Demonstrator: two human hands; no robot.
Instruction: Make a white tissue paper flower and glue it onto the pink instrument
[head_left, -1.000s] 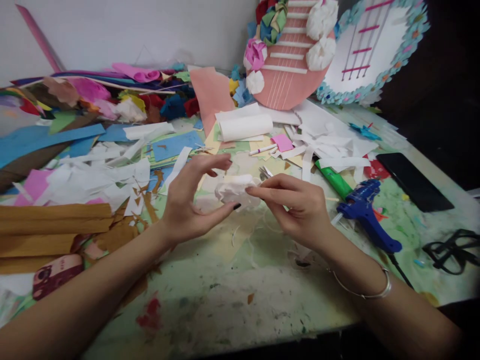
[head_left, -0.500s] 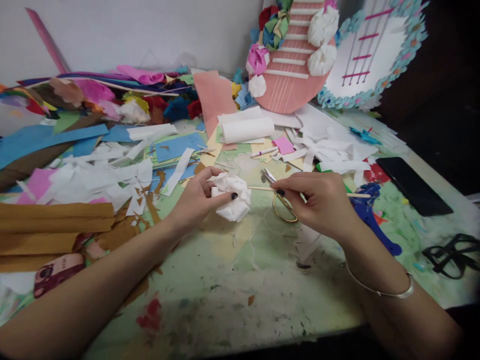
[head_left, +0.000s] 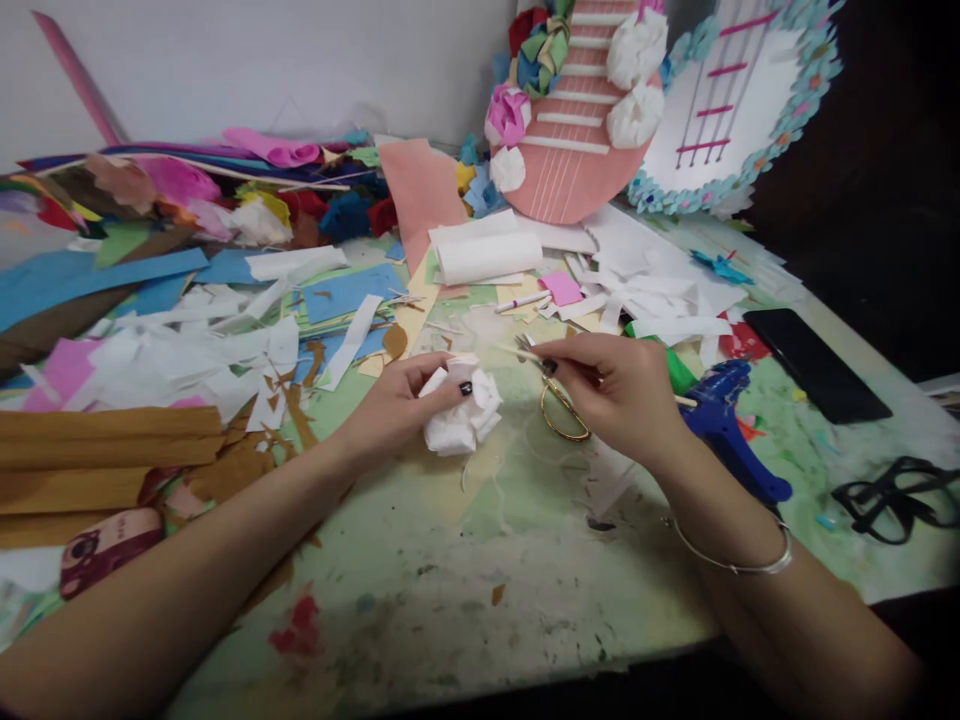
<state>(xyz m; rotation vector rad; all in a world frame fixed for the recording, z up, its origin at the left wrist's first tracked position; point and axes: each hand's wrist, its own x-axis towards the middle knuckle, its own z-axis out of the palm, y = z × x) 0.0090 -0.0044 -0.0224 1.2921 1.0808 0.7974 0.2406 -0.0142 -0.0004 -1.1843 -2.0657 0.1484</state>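
Flower of white paper (head_left: 474,420) pinched in my left hand (head_left: 394,405), thumb over the front, fingers behind, over the surface (head_left: 420,600); its ruffled petals look mostly formed. My right hand (head_left: 619,390) grips a thin stick (head_left: 516,350), thumb against fingers, tip just clear of the bloom: those two stand unjoined.

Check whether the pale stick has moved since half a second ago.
Yes. The pale stick in the right hand has tilted: its left end sits higher in view, closer to the white paper roll.
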